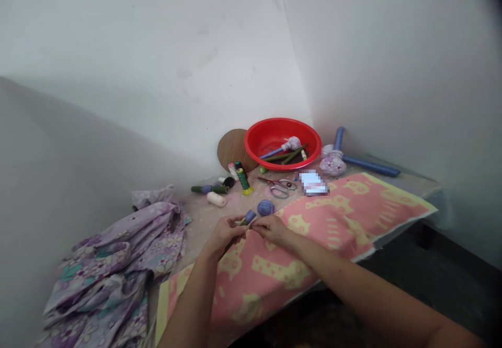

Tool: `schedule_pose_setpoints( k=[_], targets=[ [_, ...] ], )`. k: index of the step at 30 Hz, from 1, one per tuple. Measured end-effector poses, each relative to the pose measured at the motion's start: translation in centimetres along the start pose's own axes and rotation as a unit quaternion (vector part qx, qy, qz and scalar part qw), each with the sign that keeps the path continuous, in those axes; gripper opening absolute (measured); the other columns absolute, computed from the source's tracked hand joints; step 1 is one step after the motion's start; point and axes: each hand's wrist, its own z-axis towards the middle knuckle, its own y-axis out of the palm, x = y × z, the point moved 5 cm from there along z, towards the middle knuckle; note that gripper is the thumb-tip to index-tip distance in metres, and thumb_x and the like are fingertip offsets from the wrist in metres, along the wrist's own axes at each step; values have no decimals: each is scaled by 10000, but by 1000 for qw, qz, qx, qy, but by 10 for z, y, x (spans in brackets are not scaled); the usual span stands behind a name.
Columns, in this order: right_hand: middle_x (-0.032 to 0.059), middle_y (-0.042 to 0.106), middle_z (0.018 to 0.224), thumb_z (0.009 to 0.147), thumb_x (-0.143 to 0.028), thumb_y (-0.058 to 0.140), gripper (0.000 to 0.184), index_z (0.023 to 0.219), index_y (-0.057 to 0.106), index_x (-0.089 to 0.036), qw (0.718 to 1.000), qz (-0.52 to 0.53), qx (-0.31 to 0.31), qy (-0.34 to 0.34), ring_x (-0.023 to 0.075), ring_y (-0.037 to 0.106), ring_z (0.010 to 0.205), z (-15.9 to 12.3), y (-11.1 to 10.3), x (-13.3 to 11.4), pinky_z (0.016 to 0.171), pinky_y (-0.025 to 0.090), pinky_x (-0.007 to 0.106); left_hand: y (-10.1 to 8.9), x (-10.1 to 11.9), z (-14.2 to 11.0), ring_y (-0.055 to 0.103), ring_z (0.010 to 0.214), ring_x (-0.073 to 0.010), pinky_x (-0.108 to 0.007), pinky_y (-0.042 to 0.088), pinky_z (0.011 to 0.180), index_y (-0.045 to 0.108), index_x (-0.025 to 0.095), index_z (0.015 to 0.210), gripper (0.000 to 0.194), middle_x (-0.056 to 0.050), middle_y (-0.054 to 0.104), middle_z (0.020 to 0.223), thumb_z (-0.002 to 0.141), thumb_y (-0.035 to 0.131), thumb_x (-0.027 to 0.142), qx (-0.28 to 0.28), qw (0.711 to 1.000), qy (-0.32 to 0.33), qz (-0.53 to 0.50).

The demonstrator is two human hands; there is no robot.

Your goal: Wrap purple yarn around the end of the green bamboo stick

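Observation:
My left hand (227,233) is closed around a short green stick (243,222) whose upper end is wrapped in blue yarn (250,215). Close beside it, the fingers of my right hand (271,228) are pinched together at the stick's lower side. What lies between those fingertips is too small to tell. Just beyond both hands rests a ball of blue yarn (265,208). A pink and yellow cloth (282,269) spreads beneath my wrists along the table's front.
Behind the hands lie scissors (279,187), thread spools (243,180), a white spool (216,199) and a phone (314,182). A red basin (251,152) holds sticks. Floral fabric (113,264) is heaped at left; blue-wrapped sticks (371,166) lie at right. Walls close off the back.

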Motion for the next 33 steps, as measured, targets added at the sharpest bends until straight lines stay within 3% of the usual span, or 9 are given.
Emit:
schedule_pose_setpoints(
  k=[8, 18, 25, 33],
  targets=[
    [-10, 554, 524, 742, -226, 462, 215, 619, 626, -160, 999, -45, 7, -4, 83, 452, 492, -2, -5, -3, 459, 268, 176, 3, -15, 6, 380, 348, -31, -152, 245, 358, 536, 77, 1001, 429, 26, 516, 476, 617, 597, 258, 7, 999, -19, 28],
    [8, 619, 606, 718, -223, 483, 187, 743, 661, -168, 1000, -12, 2, 27, 104, 511, 538, -2, 0, 7, 479, 315, 177, 2, -23, 8, 340, 340, -28, -155, 231, 359, 554, 88, 984, 421, 47, 473, 458, 626, 586, 307, 14, 998, 2, 67],
    [14, 625, 598, 704, -194, 482, 184, 721, 663, -166, 999, -29, -2, 25, 105, 513, 522, -2, -1, 6, 477, 313, 180, 4, -24, 12, 351, 350, -37, -156, 254, 365, 567, 84, 908, 363, 62, 450, 429, 591, 597, 258, 51, 995, -2, 86],
    [12, 600, 562, 724, -191, 462, 186, 677, 638, -151, 998, -55, 4, 0, 101, 499, 505, -4, -1, 3, 474, 300, 186, 4, -20, 10, 399, 367, -54, -161, 300, 382, 561, 95, 912, 366, 48, 483, 448, 594, 594, 274, 46, 993, 11, 108]
  ],
)
